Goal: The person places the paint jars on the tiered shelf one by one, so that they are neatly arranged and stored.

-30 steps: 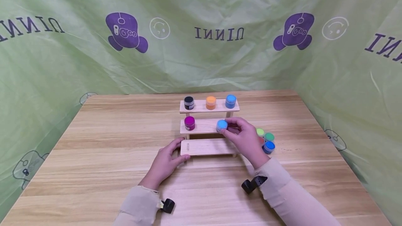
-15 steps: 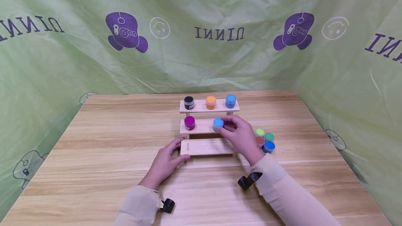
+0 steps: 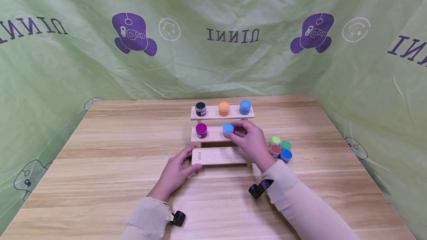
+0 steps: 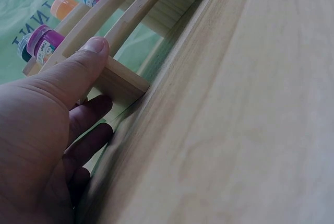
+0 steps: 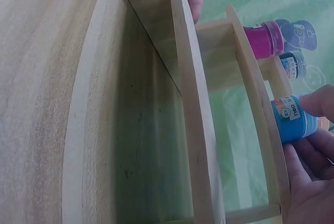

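A three-tier wooden display stand (image 3: 220, 156) stands mid-table. My left hand (image 3: 175, 173) grips the left end of its lowest shelf, thumb (image 4: 93, 46) on the front edge and fingers around the end. My right hand (image 3: 251, 143) pinches a light blue paint jar (image 3: 228, 130) between thumb and fingers. In the right wrist view this jar (image 5: 292, 119) sits upright at the middle shelf. To its left on that shelf is a magenta paint jar (image 3: 201, 130). Along the top shelf stand a black jar (image 3: 200, 109), an orange jar (image 3: 224, 109) and a blue jar (image 3: 245, 107).
Right of the stand, several jars cluster on the wooden table (image 3: 110, 151): light green (image 3: 275, 140), green (image 3: 285, 145), red (image 3: 275, 150) and dark blue (image 3: 285, 155). A green printed cloth (image 3: 213, 66) hangs behind the table and along its sides.
My right hand has shifted the light blue jar leftward along the middle shelf, toward the magenta jar. The red jar in the cluster has come into fuller view. My left hand has stayed put.
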`<action>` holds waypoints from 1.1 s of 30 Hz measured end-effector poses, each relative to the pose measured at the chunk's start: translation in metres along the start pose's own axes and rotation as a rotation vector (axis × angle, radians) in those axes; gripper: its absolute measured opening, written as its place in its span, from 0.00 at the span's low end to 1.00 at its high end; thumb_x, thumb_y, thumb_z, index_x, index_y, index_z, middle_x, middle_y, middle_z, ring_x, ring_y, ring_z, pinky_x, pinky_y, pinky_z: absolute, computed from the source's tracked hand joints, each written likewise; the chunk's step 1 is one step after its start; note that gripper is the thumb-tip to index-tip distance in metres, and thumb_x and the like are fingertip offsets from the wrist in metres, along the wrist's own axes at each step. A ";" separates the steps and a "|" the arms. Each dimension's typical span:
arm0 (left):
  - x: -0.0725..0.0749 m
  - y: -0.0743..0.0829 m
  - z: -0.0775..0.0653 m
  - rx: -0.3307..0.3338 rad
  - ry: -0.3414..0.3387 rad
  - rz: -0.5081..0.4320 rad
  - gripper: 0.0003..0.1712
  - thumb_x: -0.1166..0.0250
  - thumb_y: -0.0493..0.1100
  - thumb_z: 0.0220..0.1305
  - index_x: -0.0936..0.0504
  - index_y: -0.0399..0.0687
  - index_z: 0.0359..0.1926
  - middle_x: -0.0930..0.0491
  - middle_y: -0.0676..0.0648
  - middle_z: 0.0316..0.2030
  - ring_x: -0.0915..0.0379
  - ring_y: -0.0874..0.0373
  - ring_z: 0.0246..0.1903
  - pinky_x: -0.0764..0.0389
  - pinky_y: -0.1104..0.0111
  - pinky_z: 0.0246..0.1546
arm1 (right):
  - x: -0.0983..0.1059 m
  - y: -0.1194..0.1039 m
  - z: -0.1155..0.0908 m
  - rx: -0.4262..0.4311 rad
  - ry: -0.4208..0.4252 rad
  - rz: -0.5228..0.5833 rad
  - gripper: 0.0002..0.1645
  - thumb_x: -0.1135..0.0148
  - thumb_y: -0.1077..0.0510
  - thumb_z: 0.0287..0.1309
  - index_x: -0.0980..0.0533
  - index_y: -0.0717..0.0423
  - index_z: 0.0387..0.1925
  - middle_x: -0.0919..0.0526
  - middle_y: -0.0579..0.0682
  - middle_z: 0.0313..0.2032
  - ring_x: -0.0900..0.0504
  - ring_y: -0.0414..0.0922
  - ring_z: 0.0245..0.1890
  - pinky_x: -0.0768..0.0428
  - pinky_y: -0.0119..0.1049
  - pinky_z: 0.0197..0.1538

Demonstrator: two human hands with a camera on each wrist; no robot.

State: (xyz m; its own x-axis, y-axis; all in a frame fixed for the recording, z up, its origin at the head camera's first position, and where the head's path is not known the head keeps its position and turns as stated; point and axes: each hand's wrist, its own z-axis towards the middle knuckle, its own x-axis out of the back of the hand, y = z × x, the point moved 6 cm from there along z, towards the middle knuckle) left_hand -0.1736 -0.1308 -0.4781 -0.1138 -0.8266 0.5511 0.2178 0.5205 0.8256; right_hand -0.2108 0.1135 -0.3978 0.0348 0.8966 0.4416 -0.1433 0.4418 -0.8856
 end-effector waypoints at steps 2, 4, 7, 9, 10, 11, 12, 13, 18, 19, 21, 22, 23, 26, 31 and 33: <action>0.000 0.000 0.000 0.000 0.001 -0.001 0.38 0.24 0.49 0.57 0.26 0.52 0.68 0.18 0.49 0.58 0.32 0.49 0.67 0.39 0.51 0.71 | -0.002 0.000 0.001 0.001 -0.004 0.004 0.24 0.27 0.56 0.59 0.21 0.57 0.55 0.19 0.53 0.51 0.17 0.48 0.53 0.18 0.35 0.53; 0.000 0.000 0.000 0.000 0.002 0.000 0.38 0.24 0.49 0.57 0.26 0.52 0.68 0.18 0.49 0.58 0.32 0.49 0.67 0.39 0.50 0.71 | -0.003 0.000 0.001 0.003 -0.006 0.010 0.24 0.26 0.56 0.58 0.21 0.57 0.55 0.19 0.53 0.51 0.17 0.48 0.53 0.18 0.34 0.53; 0.000 0.000 0.000 -0.001 0.002 0.004 0.38 0.24 0.50 0.57 0.27 0.52 0.68 0.18 0.49 0.58 0.32 0.49 0.67 0.39 0.50 0.71 | -0.004 0.000 0.002 0.003 -0.005 0.014 0.24 0.26 0.56 0.58 0.21 0.56 0.55 0.18 0.52 0.51 0.17 0.47 0.52 0.18 0.34 0.53; 0.000 0.000 0.000 -0.002 0.001 0.006 0.38 0.24 0.50 0.57 0.27 0.52 0.68 0.18 0.48 0.58 0.32 0.49 0.67 0.39 0.50 0.71 | -0.005 -0.001 0.003 -0.002 -0.006 0.014 0.23 0.26 0.56 0.58 0.21 0.56 0.54 0.18 0.51 0.51 0.16 0.47 0.52 0.18 0.34 0.52; 0.000 0.000 0.000 -0.002 0.001 0.006 0.38 0.24 0.50 0.57 0.27 0.52 0.68 0.18 0.48 0.58 0.32 0.49 0.67 0.39 0.50 0.71 | -0.005 -0.001 0.003 -0.006 -0.006 0.012 0.23 0.26 0.56 0.58 0.21 0.56 0.54 0.18 0.51 0.51 0.16 0.47 0.52 0.17 0.34 0.52; 0.000 0.000 0.000 -0.002 0.001 0.005 0.38 0.24 0.50 0.57 0.27 0.52 0.68 0.18 0.48 0.58 0.32 0.49 0.67 0.39 0.50 0.71 | -0.005 0.000 0.004 -0.011 -0.008 0.010 0.23 0.26 0.56 0.58 0.21 0.55 0.54 0.18 0.51 0.51 0.16 0.47 0.52 0.17 0.34 0.52; 0.000 0.000 0.000 -0.002 0.000 0.005 0.38 0.24 0.49 0.57 0.27 0.52 0.68 0.18 0.48 0.58 0.32 0.49 0.67 0.39 0.50 0.71 | -0.006 0.000 0.004 -0.017 -0.008 0.009 0.23 0.26 0.56 0.58 0.21 0.55 0.54 0.18 0.51 0.51 0.16 0.46 0.52 0.17 0.34 0.52; 0.000 0.000 0.000 -0.002 0.001 0.004 0.38 0.24 0.49 0.57 0.27 0.52 0.68 0.18 0.48 0.58 0.32 0.49 0.67 0.39 0.50 0.71 | -0.006 0.000 0.004 -0.022 -0.010 0.010 0.23 0.26 0.57 0.58 0.21 0.55 0.54 0.18 0.51 0.51 0.16 0.46 0.52 0.17 0.34 0.52; 0.000 -0.001 0.000 -0.003 0.004 0.002 0.38 0.24 0.49 0.57 0.27 0.53 0.68 0.18 0.48 0.58 0.31 0.49 0.67 0.38 0.51 0.71 | -0.006 0.001 0.005 -0.032 -0.015 0.006 0.22 0.26 0.57 0.58 0.21 0.55 0.54 0.18 0.51 0.51 0.16 0.46 0.52 0.17 0.34 0.52; 0.000 -0.001 0.000 -0.003 0.006 0.001 0.38 0.24 0.49 0.57 0.27 0.53 0.68 0.18 0.48 0.58 0.31 0.49 0.67 0.38 0.51 0.71 | -0.006 0.001 0.005 -0.031 -0.014 0.006 0.22 0.26 0.57 0.58 0.21 0.55 0.54 0.18 0.51 0.50 0.16 0.46 0.51 0.17 0.34 0.52; 0.000 -0.001 0.000 -0.002 0.006 0.000 0.38 0.24 0.48 0.57 0.27 0.52 0.68 0.18 0.48 0.58 0.31 0.49 0.67 0.39 0.51 0.71 | -0.006 0.000 0.004 -0.031 -0.014 -0.001 0.22 0.26 0.58 0.58 0.21 0.55 0.53 0.18 0.51 0.50 0.16 0.46 0.51 0.17 0.33 0.52; 0.000 -0.001 0.000 -0.002 0.006 -0.001 0.38 0.24 0.48 0.57 0.27 0.52 0.68 0.18 0.48 0.58 0.31 0.49 0.67 0.39 0.51 0.71 | -0.006 0.000 0.004 -0.029 -0.014 -0.003 0.22 0.26 0.58 0.58 0.21 0.55 0.54 0.18 0.52 0.50 0.16 0.47 0.51 0.17 0.34 0.52; 0.000 -0.001 0.000 -0.001 0.005 -0.002 0.39 0.24 0.48 0.57 0.27 0.52 0.68 0.18 0.48 0.58 0.32 0.49 0.67 0.39 0.51 0.71 | -0.006 0.000 0.004 -0.030 -0.013 -0.004 0.22 0.26 0.58 0.58 0.21 0.55 0.54 0.18 0.51 0.50 0.16 0.46 0.51 0.17 0.34 0.52; 0.000 -0.001 0.000 0.001 0.004 0.000 0.39 0.24 0.48 0.57 0.27 0.52 0.69 0.18 0.48 0.58 0.32 0.49 0.67 0.39 0.50 0.71 | -0.006 0.002 0.005 -0.039 -0.012 -0.007 0.22 0.26 0.58 0.58 0.20 0.54 0.53 0.18 0.50 0.49 0.16 0.46 0.51 0.18 0.33 0.52; 0.000 -0.001 0.001 0.001 0.004 0.000 0.39 0.24 0.48 0.57 0.27 0.52 0.69 0.18 0.48 0.58 0.32 0.49 0.67 0.39 0.50 0.71 | -0.007 0.004 0.005 -0.052 -0.015 -0.003 0.22 0.26 0.57 0.58 0.20 0.53 0.53 0.18 0.49 0.49 0.16 0.45 0.51 0.18 0.33 0.53; 0.000 -0.001 0.001 0.001 0.005 -0.001 0.39 0.24 0.48 0.57 0.27 0.52 0.69 0.18 0.48 0.58 0.32 0.49 0.67 0.39 0.50 0.71 | -0.007 0.003 0.005 -0.047 -0.015 -0.003 0.22 0.26 0.57 0.58 0.21 0.53 0.53 0.18 0.50 0.49 0.16 0.45 0.51 0.18 0.34 0.53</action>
State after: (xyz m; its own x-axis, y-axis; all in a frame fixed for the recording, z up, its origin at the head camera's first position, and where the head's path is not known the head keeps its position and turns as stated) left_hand -0.1743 -0.1307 -0.4789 -0.1093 -0.8280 0.5500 0.2171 0.5200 0.8261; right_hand -0.2164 0.1088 -0.4031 0.0198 0.8947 0.4463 -0.0964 0.4460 -0.8898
